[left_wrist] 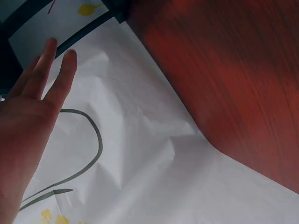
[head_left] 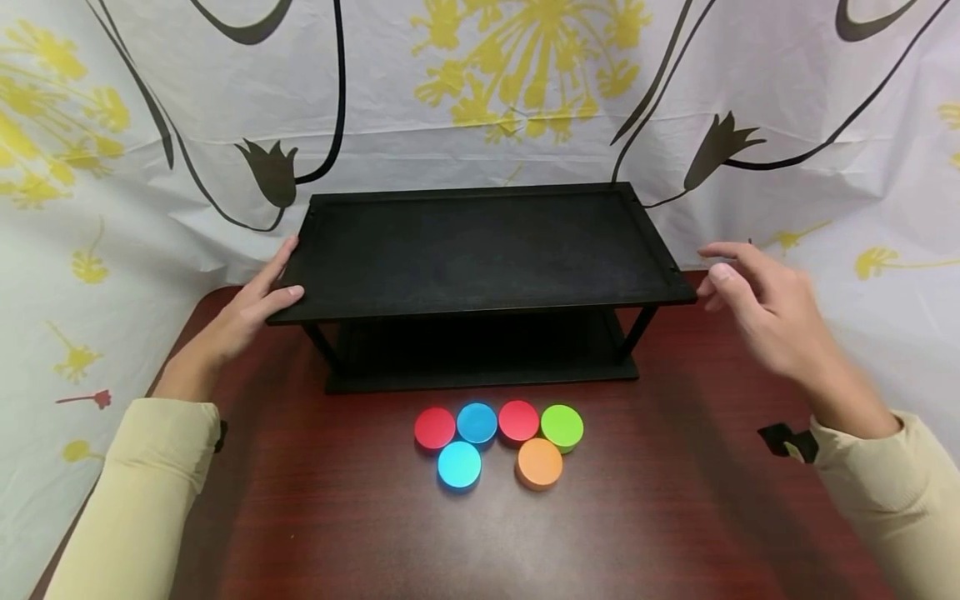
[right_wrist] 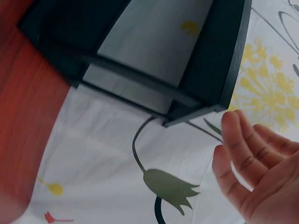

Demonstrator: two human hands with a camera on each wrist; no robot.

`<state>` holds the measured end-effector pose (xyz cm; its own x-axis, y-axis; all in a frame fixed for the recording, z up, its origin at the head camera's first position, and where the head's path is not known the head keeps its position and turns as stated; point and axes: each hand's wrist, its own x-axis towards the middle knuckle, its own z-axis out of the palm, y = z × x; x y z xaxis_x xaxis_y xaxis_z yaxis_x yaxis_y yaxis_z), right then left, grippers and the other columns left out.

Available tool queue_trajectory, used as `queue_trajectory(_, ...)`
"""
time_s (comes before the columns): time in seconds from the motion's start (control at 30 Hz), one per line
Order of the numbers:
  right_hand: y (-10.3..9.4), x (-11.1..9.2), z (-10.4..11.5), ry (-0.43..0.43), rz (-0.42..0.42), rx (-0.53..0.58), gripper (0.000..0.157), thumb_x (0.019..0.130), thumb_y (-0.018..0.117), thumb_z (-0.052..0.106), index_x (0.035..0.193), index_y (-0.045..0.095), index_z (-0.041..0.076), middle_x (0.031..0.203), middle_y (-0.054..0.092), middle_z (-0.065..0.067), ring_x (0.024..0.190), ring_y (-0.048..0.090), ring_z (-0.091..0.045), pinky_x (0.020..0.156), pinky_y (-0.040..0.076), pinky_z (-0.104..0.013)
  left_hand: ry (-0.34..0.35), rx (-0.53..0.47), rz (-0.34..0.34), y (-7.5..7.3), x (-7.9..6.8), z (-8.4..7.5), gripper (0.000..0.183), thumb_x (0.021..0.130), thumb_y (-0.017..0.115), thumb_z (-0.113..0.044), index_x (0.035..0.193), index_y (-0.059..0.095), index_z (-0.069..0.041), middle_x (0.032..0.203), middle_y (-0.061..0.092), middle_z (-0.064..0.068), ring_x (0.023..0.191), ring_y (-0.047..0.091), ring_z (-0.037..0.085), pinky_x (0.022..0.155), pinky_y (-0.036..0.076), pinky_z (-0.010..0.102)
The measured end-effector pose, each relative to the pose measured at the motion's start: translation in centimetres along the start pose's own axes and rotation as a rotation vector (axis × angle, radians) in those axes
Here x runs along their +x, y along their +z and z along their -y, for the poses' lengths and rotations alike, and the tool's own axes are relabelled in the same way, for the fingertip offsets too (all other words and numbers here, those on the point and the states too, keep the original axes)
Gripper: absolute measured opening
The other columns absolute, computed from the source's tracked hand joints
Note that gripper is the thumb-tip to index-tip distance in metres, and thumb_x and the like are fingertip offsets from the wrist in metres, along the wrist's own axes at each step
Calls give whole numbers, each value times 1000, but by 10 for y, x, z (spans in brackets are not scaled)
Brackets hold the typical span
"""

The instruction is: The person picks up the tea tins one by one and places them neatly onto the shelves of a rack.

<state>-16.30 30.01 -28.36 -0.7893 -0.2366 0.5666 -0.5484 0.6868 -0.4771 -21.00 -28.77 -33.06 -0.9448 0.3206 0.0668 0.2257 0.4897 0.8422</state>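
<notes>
The left hand (head_left: pixel 243 315), at nine o'clock, spreads wide, thumb on the black shelf's (head_left: pixel 480 250) edge! The right hand (head_left: pixel 776 312), at three, hangs loosely open beside its corner; touching, I can't tell. The shelf stands on the counter (head_left: pixel 360 517), six coloured discs (head_left: pixel 518 422) clustered at its six o'clock.

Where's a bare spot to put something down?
The top of the shelf is bare, between the left hand and the right hand. The table is bare on the near side of the discs, and left and right of them. It's crowded where six discs bunch before the shelf. The lower board is too dark to tell.
</notes>
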Motion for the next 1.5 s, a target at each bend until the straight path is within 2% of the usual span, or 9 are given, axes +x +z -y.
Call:
queue_trajectory(0.1,5,-3,3,-52,6,54,28,100,50,5,122,67,1,81,64,4,68,60,-1,69,41,-12,-16,-18,17,-1,0,0,72,102,45,-29,161,4,-33,166,-4,-11,150,-7,12,116,-4,52)
queue_trajectory(0.27,13,-11,6,-92,5,73,27,98,51,2,118,68,-2,83,64,10,70,60,-1,67,41,-13,-17,-45,28,1,-2,1,71,103,43,-29,160,1,-34,166,-7,-10,149,-9,13,116,-5,53)
queue_trajectory(0.47,22,-24,5,-124,67,70,27,97,51,0,118,68,3,85,64,10,74,59,-2,66,39,-17,-17,-67,28,3,-3,2,70,104,40,-30,160,0,-35,165,-8,-12,149,-10,11,115,-8,52)
queue_trajectory(0.77,35,-33,6,-106,171,97,29,97,53,1,121,67,11,87,64,7,75,57,-3,67,41,-20,-18,-75,4,3,-3,2,70,103,43,-29,161,4,-31,166,-4,-12,149,-7,11,116,-6,52)
queue_trajectory(1.1,54,-39,8,-42,264,54,25,99,56,9,120,66,15,82,65,12,69,59,-6,71,42,-20,-8,-96,-4,5,-2,3,69,103,43,-29,161,5,-33,166,-4,-10,150,-7,12,116,-6,52)
queue_trajectory(1.23,61,-42,9,-18,295,57,25,97,60,12,121,66,17,87,66,11,71,59,-6,67,44,-21,-14,-93,-9,4,-1,3,68,103,44,-29,160,7,-35,166,-2,-12,149,-5,11,116,-5,52)
queue_trajectory(1.3,65,-44,9,-8,319,65,26,96,63,13,122,66,17,85,65,13,71,59,-5,65,45,-22,-13,-92,-11,4,-1,3,69,103,44,-29,160,7,-34,166,-2,-12,150,-5,11,116,-4,51)
queue_trajectory(1.5,78,-49,7,-22,404,89,31,92,71,16,122,64,17,87,63,15,75,59,-4,64,47,-25,-14,-76,-30,5,-2,3,67,104,43,-29,160,7,-33,166,-1,-11,149,-3,9,117,-3,47)
